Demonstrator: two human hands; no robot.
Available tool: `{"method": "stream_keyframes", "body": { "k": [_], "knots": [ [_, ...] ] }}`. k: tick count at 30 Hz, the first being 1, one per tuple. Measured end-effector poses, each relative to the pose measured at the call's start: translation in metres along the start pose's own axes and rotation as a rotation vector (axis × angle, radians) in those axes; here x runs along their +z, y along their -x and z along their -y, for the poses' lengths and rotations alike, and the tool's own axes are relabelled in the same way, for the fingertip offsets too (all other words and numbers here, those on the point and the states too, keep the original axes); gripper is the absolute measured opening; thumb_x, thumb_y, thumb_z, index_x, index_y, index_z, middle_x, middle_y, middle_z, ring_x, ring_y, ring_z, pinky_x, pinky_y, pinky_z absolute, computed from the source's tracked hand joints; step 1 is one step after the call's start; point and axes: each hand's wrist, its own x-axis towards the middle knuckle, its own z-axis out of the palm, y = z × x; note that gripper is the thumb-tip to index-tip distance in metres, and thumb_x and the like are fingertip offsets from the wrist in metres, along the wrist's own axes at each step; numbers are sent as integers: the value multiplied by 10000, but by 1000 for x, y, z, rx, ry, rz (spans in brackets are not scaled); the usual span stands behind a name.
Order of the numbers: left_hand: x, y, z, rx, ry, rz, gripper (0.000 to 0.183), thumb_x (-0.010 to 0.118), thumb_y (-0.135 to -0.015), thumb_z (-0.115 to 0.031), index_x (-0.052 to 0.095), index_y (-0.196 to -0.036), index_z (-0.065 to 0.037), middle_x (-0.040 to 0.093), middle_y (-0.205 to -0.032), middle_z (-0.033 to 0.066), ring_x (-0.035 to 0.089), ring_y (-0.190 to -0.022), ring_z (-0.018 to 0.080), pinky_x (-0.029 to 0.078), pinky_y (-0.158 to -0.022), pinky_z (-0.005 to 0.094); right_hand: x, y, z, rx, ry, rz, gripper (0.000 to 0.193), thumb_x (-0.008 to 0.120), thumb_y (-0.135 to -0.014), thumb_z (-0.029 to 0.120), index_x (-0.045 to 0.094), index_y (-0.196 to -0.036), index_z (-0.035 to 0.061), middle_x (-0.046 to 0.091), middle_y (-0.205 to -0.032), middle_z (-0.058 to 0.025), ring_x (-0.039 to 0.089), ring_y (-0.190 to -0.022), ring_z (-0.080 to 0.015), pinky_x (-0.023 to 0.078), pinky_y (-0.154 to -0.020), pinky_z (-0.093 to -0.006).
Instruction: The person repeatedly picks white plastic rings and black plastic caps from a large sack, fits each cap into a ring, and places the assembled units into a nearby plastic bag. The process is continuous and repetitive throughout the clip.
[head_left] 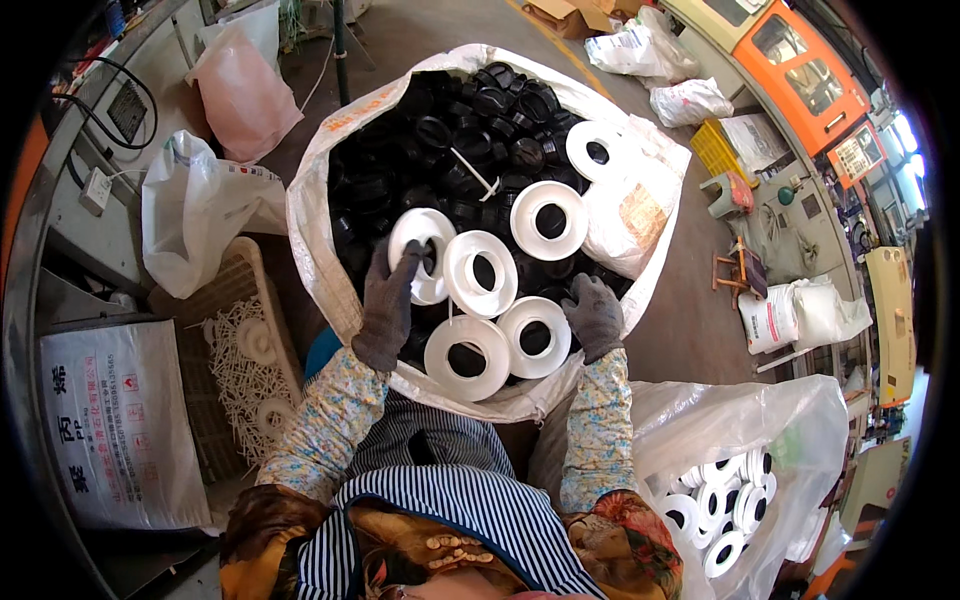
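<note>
A large white woven sack stands before me, filled with black plastic caps. Several white plastic flanged rings lie on the caps. My left hand, in a grey glove, grips the leftmost white ring by its edge, fingertips at its centre hole. Also gloved in grey, my right hand rests at the sack's right side, beside another white ring; its fingers look apart and bent, with nothing visible in them. A thin white plastic sprue lies among the caps.
A crate of white sprues and rings stands at left, near a printed white sack. At lower right, a clear plastic bag holds several white rings. A small wooden stool and white sacks stand farther right.
</note>
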Motion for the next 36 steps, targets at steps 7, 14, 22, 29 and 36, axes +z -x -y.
{"method": "stream_keyframes", "body": {
  "k": [7, 14, 22, 29, 36],
  "knots": [
    [-10, 27, -19, 534, -304, -24, 456, 635, -973, -139, 489, -1388, -21, 588, -1261, 170, 613, -1143, 250, 542, -944, 348, -29, 25, 18, 38, -301, -530, 184, 670, -822, 134, 590, -967, 52, 643, -886, -173, 645, -831, -373, 516, -728, -458],
    [17, 66, -30, 151, -15, 287, 487, 631, -987, -218, 468, -1403, -25, 585, -1289, 127, 620, -1144, 204, 548, -950, 345, -58, 58, 93, -310, -462, -327, 204, 648, -868, 77, 652, -1072, 69, 686, -980, -145, 677, -844, -350, 546, -715, -409],
    [-2, 68, -19, 743, -597, 498, 706, 702, -832, 12, 431, -1459, -169, 363, -1502, 265, 479, -1337, 434, 492, -1063, 485, -61, 71, 123, -552, -349, -385, 294, 680, -860, 106, 645, -1152, 97, 628, -904, -106, 660, -799, -314, 538, -665, -414],
    [-5, 72, -34, 736, -585, 513, 620, 633, -891, -2, 432, -1461, -140, 339, -1507, 278, 480, -1336, 439, 481, -1082, 481, -87, 91, 129, -585, -480, -142, 579, 758, -820, 202, 563, -1354, 96, 605, -1058, -170, 662, -892, -324, 562, -753, -409],
    [6, 82, -45, 453, -333, 532, 564, 552, -953, -2, 403, -1482, -130, 347, -1501, 267, 465, -1348, 426, 459, -1105, 465, -88, 92, 129, -645, -381, -99, 694, 821, -720, 219, 555, -1345, 76, 600, -1197, -181, 661, -995, -367, 558, -820, -445]
  ]
}}
